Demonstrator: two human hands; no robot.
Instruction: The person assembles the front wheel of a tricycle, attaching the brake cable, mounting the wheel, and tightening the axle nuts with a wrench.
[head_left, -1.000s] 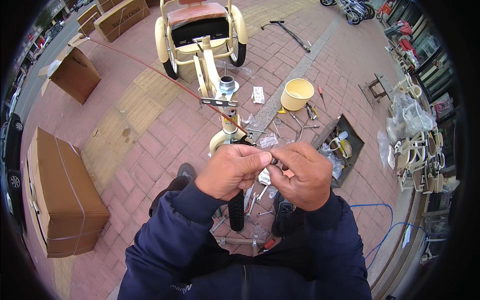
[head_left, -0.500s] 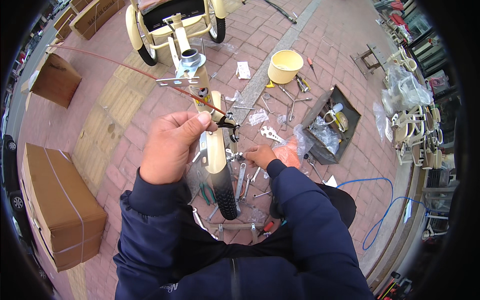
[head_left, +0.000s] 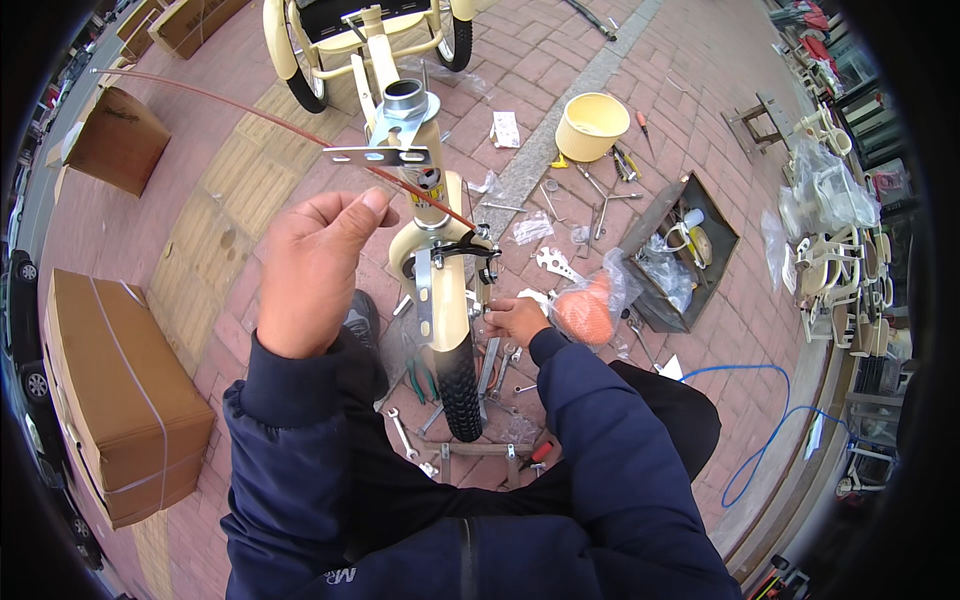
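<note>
A cream tricycle's front wheel (head_left: 461, 400) stands between my knees under its cream mudguard (head_left: 452, 300). A black brake caliper (head_left: 470, 245) sits beside the fork, and a reddish-brown cable (head_left: 250, 124) runs from it up to the far left. My left hand (head_left: 318, 265) hovers left of the fork, thumb pressed on curled fingers; what it pinches, if anything, is hidden. Low on the wheel's right side, my right hand (head_left: 516, 322) pinches by the brake's metal end; its fingertips hide what they grip. A slotted metal bracket (head_left: 378, 156) lies across the head tube (head_left: 427, 178).
Wrenches (head_left: 403, 433), pliers (head_left: 420, 380) and a flat multi-tool (head_left: 558, 264) lie on the paving. Right of the wheel are an orange mesh bundle (head_left: 585, 314) and a metal toolbox (head_left: 712, 250). Farther off stands a cream basket (head_left: 592, 127); a large carton (head_left: 130, 400) is at left.
My left hand has drawn back leftward from the brake caliper. The wheel and fork appear slightly farther right in view. My right hand remains low beside the wheel.
</note>
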